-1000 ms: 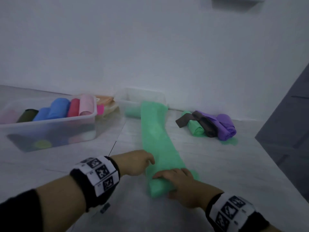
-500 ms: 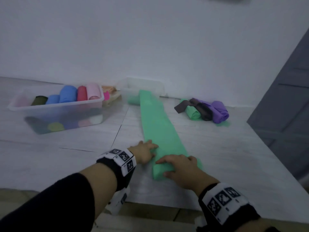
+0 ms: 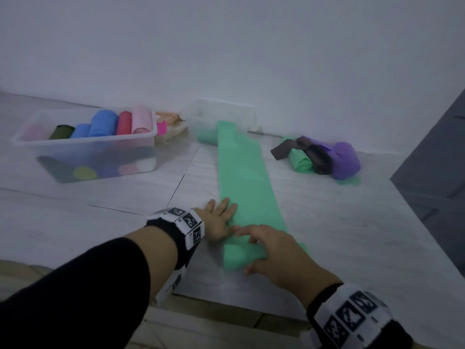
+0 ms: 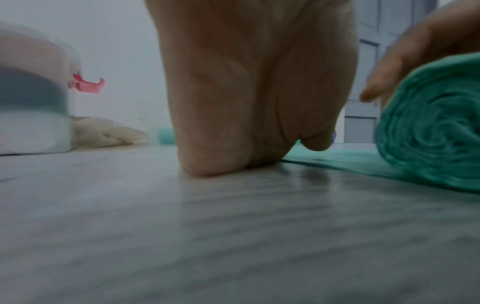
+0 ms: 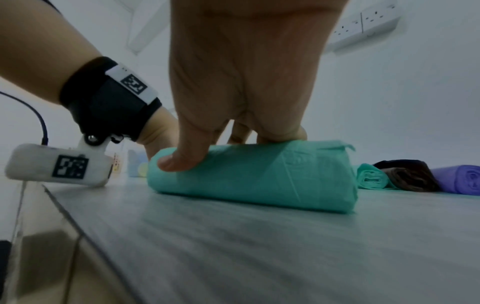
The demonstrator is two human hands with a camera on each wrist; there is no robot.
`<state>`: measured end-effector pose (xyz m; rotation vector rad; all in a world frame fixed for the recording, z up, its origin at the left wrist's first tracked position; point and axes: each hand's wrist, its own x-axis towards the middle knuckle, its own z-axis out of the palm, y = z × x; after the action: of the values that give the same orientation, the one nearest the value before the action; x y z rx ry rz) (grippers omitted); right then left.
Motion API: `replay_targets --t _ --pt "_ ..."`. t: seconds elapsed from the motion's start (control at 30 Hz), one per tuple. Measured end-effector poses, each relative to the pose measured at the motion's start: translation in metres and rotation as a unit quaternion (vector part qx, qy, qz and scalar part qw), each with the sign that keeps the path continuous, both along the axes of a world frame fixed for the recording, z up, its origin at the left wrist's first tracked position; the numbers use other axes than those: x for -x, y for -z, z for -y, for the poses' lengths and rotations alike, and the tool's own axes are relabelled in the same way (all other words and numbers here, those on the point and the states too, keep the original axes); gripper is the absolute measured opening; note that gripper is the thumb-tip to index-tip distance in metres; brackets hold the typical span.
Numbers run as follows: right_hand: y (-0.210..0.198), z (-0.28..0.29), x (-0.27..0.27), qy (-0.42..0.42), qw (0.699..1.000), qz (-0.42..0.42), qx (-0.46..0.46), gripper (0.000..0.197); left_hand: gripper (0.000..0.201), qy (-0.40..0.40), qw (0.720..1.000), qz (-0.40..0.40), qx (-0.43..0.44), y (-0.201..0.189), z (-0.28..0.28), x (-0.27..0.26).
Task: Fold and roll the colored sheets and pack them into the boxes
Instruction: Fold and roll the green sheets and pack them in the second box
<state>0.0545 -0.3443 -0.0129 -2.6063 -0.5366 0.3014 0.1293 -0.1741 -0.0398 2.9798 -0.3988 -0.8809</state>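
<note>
A long green sheet (image 3: 241, 177) lies flat on the grey floor, its far end draped at a clear empty box (image 3: 221, 114). Its near end is wound into a thick roll (image 3: 239, 258) (image 5: 254, 174) (image 4: 436, 131). My right hand (image 3: 261, 250) (image 5: 228, 148) grips that roll, thumb on the near side and fingers over the top. Just ahead of the roll, my left hand (image 3: 221, 212) (image 4: 249, 102) lies flat with straight fingers on the sheet's left edge and the floor.
A clear box (image 3: 83, 142) at the left holds several coloured rolls. Beige cloth (image 3: 171, 127) lies behind it. Green, brown and purple rolls (image 3: 324, 159) are piled at the right by the wall. A dark grey door (image 3: 432, 159) stands far right. The floor panel's edge (image 3: 226, 301) runs near me.
My left hand has gone from curled at the sheet's edge to flat, a little farther ahead. The right hand stays on the roll, which has advanced up the strip.
</note>
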Motion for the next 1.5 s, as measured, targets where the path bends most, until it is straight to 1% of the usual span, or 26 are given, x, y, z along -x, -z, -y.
replay_targets --t 0.03,0.13,0.3,0.43,0.57,0.63,0.7,0.73,0.83,0.93,1.0,1.07,1.23,1.37,1.5 --pt "0.0 0.0 0.0 0.001 1.0 0.003 -0.01 0.059 0.068 0.002 1.0 0.001 -0.001 0.0 0.0 0.0" --pt "0.002 -0.001 0.0 -0.004 1.0 0.014 0.006 0.049 0.067 0.003 1.0 0.014 -0.001 0.0 0.001 0.002" --pt "0.007 -0.001 0.002 -0.003 0.998 0.019 0.052 0.039 0.066 -0.004 1.0 0.008 -0.009 0.0 0.002 0.003" --pt "0.009 0.002 0.003 -0.007 0.998 0.007 0.063 0.032 0.063 0.002 1.0 0.005 -0.013 0.002 0.001 0.004" --pt "0.006 -0.003 0.001 -0.033 0.988 0.077 0.128 0.03 0.06 -0.006 1.0 0.003 -0.013 0.002 0.003 0.003" --pt "0.0 -0.008 0.001 -0.023 0.987 0.091 0.129 0.027 0.06 -0.006 1.0 -0.002 -0.016 0.001 0.004 0.003" --pt "-0.003 -0.012 0.004 0.004 0.989 0.096 0.112 0.016 0.06 -0.002 1.0 -0.008 -0.022 -0.001 0.004 0.003" --pt "-0.004 -0.013 0.007 0.007 0.988 0.102 0.117 0.014 0.061 0.0 1.0 -0.01 -0.024 -0.002 0.004 0.003" --pt "-0.006 -0.016 0.014 -0.006 0.982 0.11 0.154 0.025 0.061 0.004 0.999 -0.015 -0.028 -0.004 0.003 0.002" --pt "-0.009 -0.017 0.014 -0.008 0.975 0.091 0.204 0.044 0.062 0.002 0.999 -0.018 -0.029 -0.005 0.003 0.001" --pt "-0.01 -0.019 0.013 -0.018 0.968 0.096 0.231 0.043 0.062 0.003 0.999 -0.017 -0.03 -0.004 0.003 0.0" --pt "-0.01 -0.02 0.01 -0.032 0.966 0.103 0.234 0.042 0.063 0.003 0.999 -0.016 -0.028 -0.003 0.004 0.0" --pt "-0.012 -0.009 0.001 -0.049 0.974 0.089 0.203 0.05 0.063 0.003 1.0 -0.015 -0.02 -0.002 0.002 0.001" --pt "-0.013 0.002 0.005 -0.065 0.981 0.053 0.176 0.04 0.062 0.0 1.0 -0.012 -0.012 -0.005 0.002 0.002" --pt "-0.014 0.008 0.005 -0.079 0.98 -0.041 0.178 0.039 0.069 0.012 1.0 -0.023 -0.017 -0.009 0.002 0.003"
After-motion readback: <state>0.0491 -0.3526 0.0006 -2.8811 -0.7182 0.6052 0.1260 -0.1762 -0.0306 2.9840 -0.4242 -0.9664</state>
